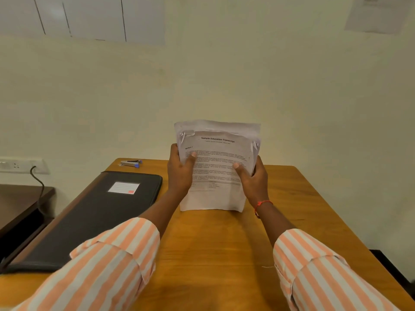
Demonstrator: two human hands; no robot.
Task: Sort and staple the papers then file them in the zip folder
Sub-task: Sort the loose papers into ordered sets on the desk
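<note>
Both hands, left hand (180,173) and right hand (252,178), pinch the papers (216,158) upright on the table (220,243), squaring them, I think; next, the far-left stapler (131,163).

At frame centre, the left hand (180,173) and right hand (252,178) grip the upright papers (216,167) on the table (215,254), with zip folder (94,218) and stapler (131,163) at left.
</note>
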